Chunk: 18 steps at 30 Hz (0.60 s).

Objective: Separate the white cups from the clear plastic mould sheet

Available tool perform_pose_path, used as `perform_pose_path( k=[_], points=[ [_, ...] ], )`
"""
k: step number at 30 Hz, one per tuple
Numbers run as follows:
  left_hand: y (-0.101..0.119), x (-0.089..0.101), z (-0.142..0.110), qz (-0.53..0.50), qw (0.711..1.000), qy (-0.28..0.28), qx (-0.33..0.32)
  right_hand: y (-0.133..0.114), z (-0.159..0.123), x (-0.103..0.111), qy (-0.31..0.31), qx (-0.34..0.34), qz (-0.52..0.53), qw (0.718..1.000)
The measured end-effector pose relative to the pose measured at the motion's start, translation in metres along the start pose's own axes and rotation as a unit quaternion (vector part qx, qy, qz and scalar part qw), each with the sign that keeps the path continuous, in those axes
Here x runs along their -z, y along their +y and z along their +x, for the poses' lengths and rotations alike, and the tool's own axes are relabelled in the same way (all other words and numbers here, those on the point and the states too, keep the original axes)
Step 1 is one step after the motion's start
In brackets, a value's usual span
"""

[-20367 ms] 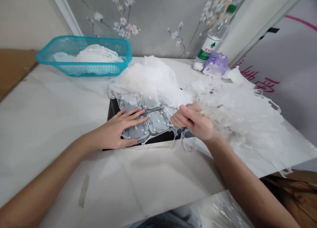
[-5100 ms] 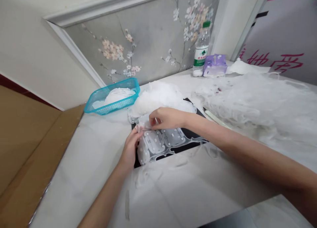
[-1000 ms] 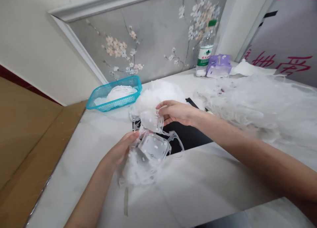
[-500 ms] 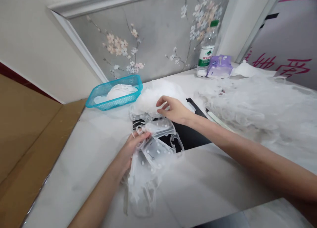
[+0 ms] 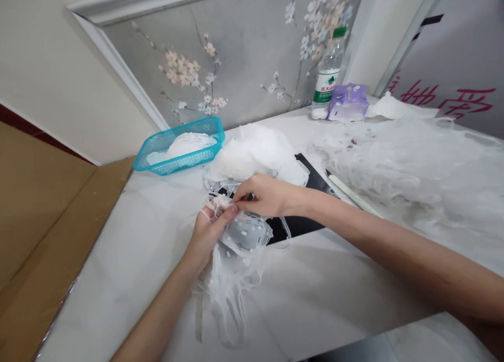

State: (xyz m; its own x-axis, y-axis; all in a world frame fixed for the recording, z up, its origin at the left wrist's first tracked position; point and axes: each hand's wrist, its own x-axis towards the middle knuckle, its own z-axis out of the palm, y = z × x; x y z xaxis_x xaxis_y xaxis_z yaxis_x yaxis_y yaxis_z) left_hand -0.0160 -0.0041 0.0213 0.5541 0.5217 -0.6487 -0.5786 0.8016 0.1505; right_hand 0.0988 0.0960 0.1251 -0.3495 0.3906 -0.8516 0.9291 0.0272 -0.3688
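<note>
A: Two piles are sitting on the table (image 5: pixel 118 257): stripped web trimmings (image 5: pixel 409 162) on the right, untrimmed sheets (image 5: pixel 255 152) behind the black mat (image 5: pixel 303 223). The teal basket (image 5: pixel 179 144) is holding finished pieces. Looks partway, plenty left.

B: And the current silicone keypad sheet (image 5: pixel 244 236)?

A: It's hanging over the mat's near-left corner, long axis running down toward the near edge, flash dangling. Left hand (image 5: pixel 207 236) is clenching its top; right hand (image 5: pixel 263 197) is pinching the same edge.

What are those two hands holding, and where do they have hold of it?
Both pinch a translucent rubbery sheet at its upper edge: left hand at the corner, right hand beside it; the rest hangs down.
</note>
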Motion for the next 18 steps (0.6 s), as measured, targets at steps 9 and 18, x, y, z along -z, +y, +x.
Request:
perform_pose_path(
  k=[9, 18],
  points=[
    [0.001, 0.001, -0.003, 0.016, 0.999, -0.032, 0.009, 0.019, -0.002, 0.009, -0.035, -0.005, 0.142, 0.989],
    [0.005, 0.002, 0.002, 0.019, 0.999, -0.03, 0.014, 0.019, 0.005, 0.006, 0.247, -0.047, -0.037, 0.967]
  ],
)
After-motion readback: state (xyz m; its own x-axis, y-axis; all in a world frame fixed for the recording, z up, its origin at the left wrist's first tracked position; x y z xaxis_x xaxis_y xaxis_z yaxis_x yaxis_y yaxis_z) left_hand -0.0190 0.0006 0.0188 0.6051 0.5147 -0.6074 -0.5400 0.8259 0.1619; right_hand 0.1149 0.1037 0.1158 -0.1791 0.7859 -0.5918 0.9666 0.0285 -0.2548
